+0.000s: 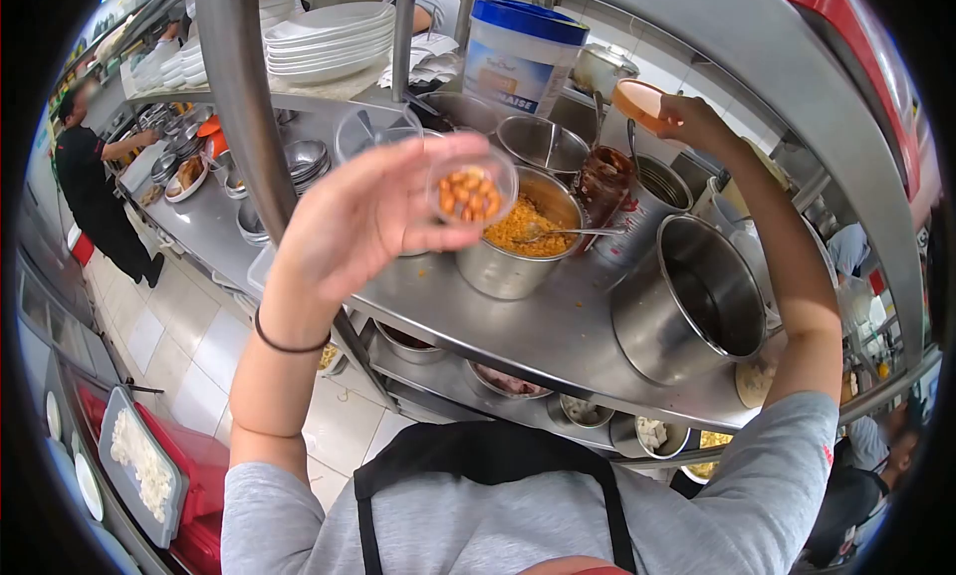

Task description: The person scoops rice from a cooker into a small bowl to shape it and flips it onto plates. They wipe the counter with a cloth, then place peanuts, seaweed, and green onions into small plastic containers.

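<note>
My left hand [383,217] holds up a small clear plastic cup [503,205] between thumb and fingers. Brown nuts that look like peanuts [468,194] sit inside it. Behind and just below the cup stands a steel pot [506,274] of orange crumbs [523,227], with a spoon [568,233] resting in it. At the upper right, my right hand [694,124] grips a shallow round orange dish [637,104] with a pale inside, raised above the jars and pots. Beneath that arm is a large, deep steel pot [642,321] with a dark interior.
A stained jar [603,182] and a blue-lidded mayonnaise tub [521,62] stand along the steel counter [438,321]. Plates [329,42] are stacked left, past a metal post [244,97]. Food containers [508,379] line the lower shelf. A person in black [90,177] works farther left.
</note>
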The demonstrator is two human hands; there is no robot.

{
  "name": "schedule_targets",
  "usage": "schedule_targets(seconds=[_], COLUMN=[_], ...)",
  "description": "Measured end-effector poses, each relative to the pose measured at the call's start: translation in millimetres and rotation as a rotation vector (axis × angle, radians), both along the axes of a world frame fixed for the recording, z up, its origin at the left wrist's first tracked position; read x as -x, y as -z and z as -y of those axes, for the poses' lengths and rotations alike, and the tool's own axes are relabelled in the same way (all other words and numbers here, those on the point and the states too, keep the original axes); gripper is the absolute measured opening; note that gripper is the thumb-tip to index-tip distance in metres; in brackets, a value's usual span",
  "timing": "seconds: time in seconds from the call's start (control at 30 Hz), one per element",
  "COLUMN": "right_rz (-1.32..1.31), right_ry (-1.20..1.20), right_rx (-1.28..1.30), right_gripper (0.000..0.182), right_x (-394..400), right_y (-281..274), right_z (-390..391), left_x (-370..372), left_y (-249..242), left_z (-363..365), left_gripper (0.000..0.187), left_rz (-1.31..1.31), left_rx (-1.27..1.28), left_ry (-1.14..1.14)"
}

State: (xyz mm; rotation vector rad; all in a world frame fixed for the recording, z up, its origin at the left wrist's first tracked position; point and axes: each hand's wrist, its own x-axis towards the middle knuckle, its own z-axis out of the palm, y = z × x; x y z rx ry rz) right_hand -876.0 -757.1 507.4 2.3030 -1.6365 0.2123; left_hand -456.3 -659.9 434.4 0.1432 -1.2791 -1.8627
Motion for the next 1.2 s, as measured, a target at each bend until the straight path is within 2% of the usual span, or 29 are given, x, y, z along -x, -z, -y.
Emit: schedule_targets(seconds=[0.03, 0.07, 0.1, 0.17, 0.2, 0.3, 0.4, 0.47, 0.5, 0.57, 0.63, 0.7, 0.73, 0.77, 0.83, 0.87, 0.93, 0.97, 1.0, 1.03, 1.1, 1.13, 1.2], right_rz=[0.037, 0.077, 0.141, 0.133, -0.023, -0.039, -0.069, -0.140, -0.184, 0.102, 0.005, 0.235, 0.060, -0.119, 0.162, 0.246, 0.490, 0.958, 0.495, 0.390, 0.485, 0.400, 0.565], right_ry=[0.031, 0.061, 0.093, 0.056, 0.060, 0.027, 0.078, 0.044, 0.108, 0.164, 0.294, 0.406, 0.479, 0.518, 0.722, 0.585, 0.735, 0.741, 0.809, 0.748, 1.020, 1.114, 1.359], right_rx=[-0.023, -0.048, -0.110, -0.200, -0.198, -0.259, -0.217, -0.085, -0.077, 0.144, 0.108, 0.160, 0.295, 0.444, 0.300, 0.481, 0.460, 0.509, 0.471, 0.545, 0.556, 0.582, 0.718], right_gripper=[0.028, 0.030, 0.037, 0.043, 0.045, 0.047, 0.046, 0.042, 0.038, 0.034, 0.037, 0.036, 0.034, 0.033, 0.032, 0.032, 0.034, 0.032, 0.028, 0.024, 0.025, 0.023, 0.015], right_x=[1.9, 5.1, 18.5, 21.9, 20.6, 26.1, 26.0, 27.2, -8.3, -47.2, -59.4, -60.8, -64.0, -48.8, -126.4, -120.0, -167.7, -146.6, -170.6, -201.9, -266.9, -295.2, -351.6], right_y=[-0.7, 0.2, -0.4, -5.5, -6.2, -4.1, -3.3, -6.2, -22.5, -28.0, -40.3, -37.3, -33.1, -15.6, -1.5, 25.4, 56.6, 99.8, 120.8, 134.0, 167.3, 185.5, 225.4], right_z=[1.4, 4.3, 16.8, 22.3, 25.7, 35.0, 28.9, 16.6, -12.9, -80.1, -121.5, -169.6, -198.5, -231.1, -300.6, -330.5, -385.7, -430.1, -455.0, -469.6, -511.6, -534.8, -582.5], left_x=[-0.7, -2.4, -1.7, 0.7, 2.1, 11.7, 19.8, 23.1, 24.3, 27.8, 32.0, 37.5, 42.9, 47.3, 53.1, 55.0, 70.2, 77.3, 78.3, 77.7, 73.1, 71.7, 72.8], left_y=[4.4, 9.0, 15.5, 31.2, 37.0, 54.0, 64.9, 67.3, 70.6, 77.6, 80.1, 88.4, 93.3, 98.0, 109.9, 118.1, 141.0, 153.2, 159.4, 162.8, 169.2, 173.7, 177.2], left_z=[-7.1, -13.9, -20.5, -33.6, -40.1, -50.8, -52.3, -49.9, -47.5, -42.0, -41.8, -43.5, -47.6, -52.7, -70.1, -81.0, -92.9, -101.2, -112.3, -124.3, -152.0, -164.9, -197.1], left_gripper=[0.050, 0.043, 0.043, 0.051, 0.051, 0.044, 0.044, 0.044, 0.044, 0.043, 0.043, 0.044, 0.054, 0.054, 0.050, 0.044, 0.042, 0.041, 0.042, 0.042, 0.041, 0.041, 0.040], left_rz=[0.025, 0.019, 0.025, 0.139, 0.158, 0.124, 0.122, 0.137, 0.142, 0.112, 0.141, 0.152, 0.173, 0.202, 0.295, 0.298, 0.374, 0.418, 0.460, 0.483, 0.512, 0.498, 0.497], left_rx=[-0.015, -0.057, -0.066, -0.097, -0.118, -0.199, -0.194, -0.193, -0.196, -0.210, -0.233, -0.317, -0.226, -0.240, -0.212, -0.272, -0.296, -0.284, -0.277, -0.266, -0.207, -0.179, -0.147], left_ry=[0.012, 0.086, 0.082, 0.116, 0.168, 0.251, 0.284, 0.328, 0.361, 0.473, 0.592, 0.768, 0.833, 0.914, 1.134, 1.205, 1.294, 1.298, 1.282, 1.342, 1.520, 1.563, 1.646])
